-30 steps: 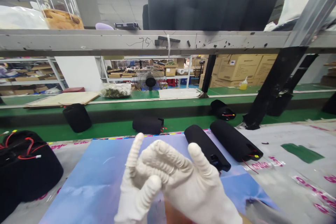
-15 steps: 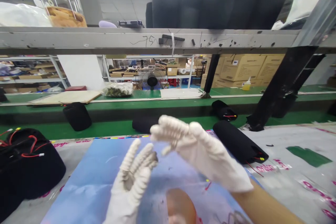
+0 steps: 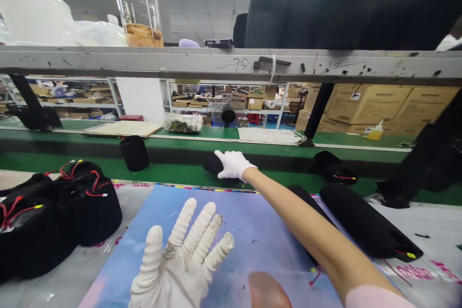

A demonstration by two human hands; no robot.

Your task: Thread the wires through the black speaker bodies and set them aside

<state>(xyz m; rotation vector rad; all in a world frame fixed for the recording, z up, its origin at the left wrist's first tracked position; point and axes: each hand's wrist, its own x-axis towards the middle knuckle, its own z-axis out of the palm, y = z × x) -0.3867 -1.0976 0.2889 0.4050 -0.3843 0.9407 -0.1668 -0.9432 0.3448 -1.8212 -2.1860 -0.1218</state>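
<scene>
My left hand, in a white ribbed glove with soiled fingertips, is held palm up with fingers spread above the blue printed sheet. It holds nothing. My right hand, also in a white glove, reaches far forward and closes round a black cloth-covered cylinder lying on the green belt. The hand covers part of that cylinder. Under my right forearm lies another black cylinder, partly hidden, with a red lead at its near end. Beside it rests a similar cylinder with a yellow-tipped lead.
Black cylinders with red wires stand upright at left. More lie on the belt, one at left and one at right. A metal shelf beam crosses above, carrying black cylinders and a glass jar. A dark post stands behind.
My right hand has moved forward from above the sheet to the black cylinder on the belt and closed on it. My left hand has turned palm up and spread its fingers. The view has shifted left.
</scene>
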